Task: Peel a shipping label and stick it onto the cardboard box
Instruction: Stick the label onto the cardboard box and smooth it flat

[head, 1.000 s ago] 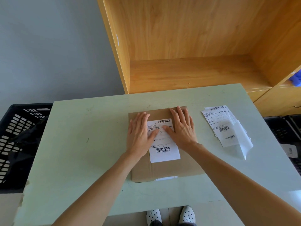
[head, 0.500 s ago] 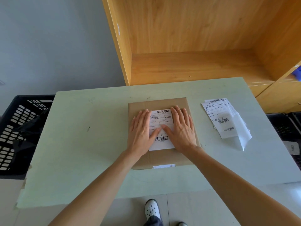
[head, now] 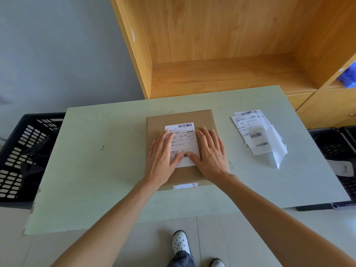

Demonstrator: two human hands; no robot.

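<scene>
A flat brown cardboard box (head: pixel 204 118) lies in the middle of the pale green table (head: pixel 107 170). A white shipping label (head: pixel 184 139) with barcodes lies flat on the box's top. My left hand (head: pixel 162 157) rests palm down over the label's left edge, fingers spread. My right hand (head: pixel 211 153) lies flat over the label's right edge. Both thumbs meet on the lower barcode. Neither hand holds anything.
A fanned stack of spare labels (head: pixel 252 130) and a peeled white backing sheet (head: pixel 278 151) lie on the table to the right. A black plastic crate (head: pixel 23 155) stands on the left, dark bins (head: pixel 339 151) on the right, a wooden shelf (head: pixel 221 78) behind.
Both hands have slid down the label toward me, uncovering its top barcode; the thumbs now rest on the lower barcode. The camera view has shifted a little.
</scene>
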